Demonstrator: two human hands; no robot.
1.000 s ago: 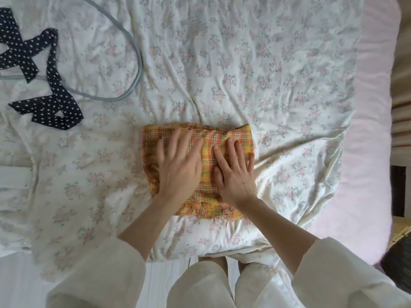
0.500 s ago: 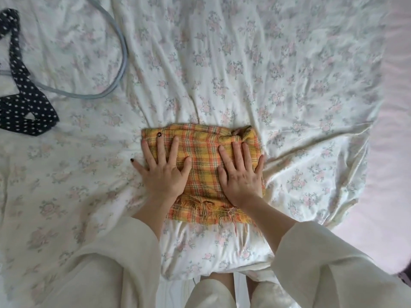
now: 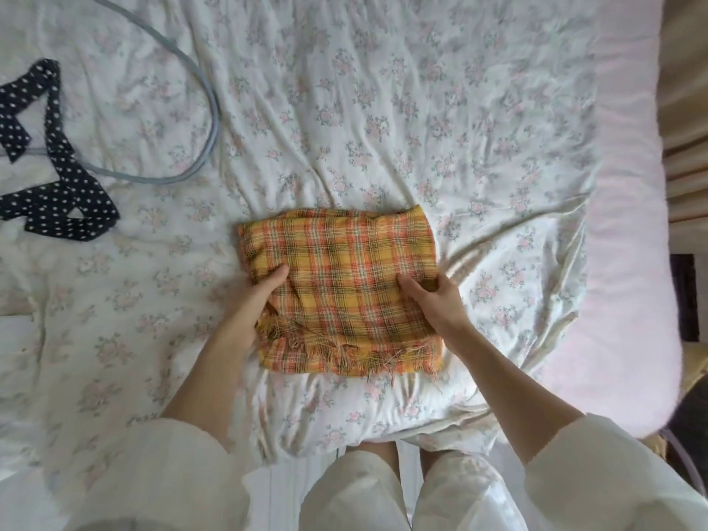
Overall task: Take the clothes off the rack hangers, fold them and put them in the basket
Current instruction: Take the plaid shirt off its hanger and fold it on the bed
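Observation:
A folded yellow and orange plaid cloth (image 3: 344, 277) with a frayed near edge lies on the floral bedspread (image 3: 383, 109). My left hand (image 3: 253, 300) grips its left side, thumb on top and fingers tucked under the fabric. My right hand (image 3: 433, 300) grips its right side the same way, thumb on top. No basket or rack is in view.
A dark polka-dot garment (image 3: 57, 193) lies at the left of the bed, over a pale blue hanger (image 3: 207, 109). A pink mattress edge (image 3: 632, 224) runs along the right, with wooden furniture (image 3: 685, 109) beyond it.
Both hands lay flat on top of the plaid cloth, smoothing it. They have slid out to its two sides and now grip the edges with fingers underneath.

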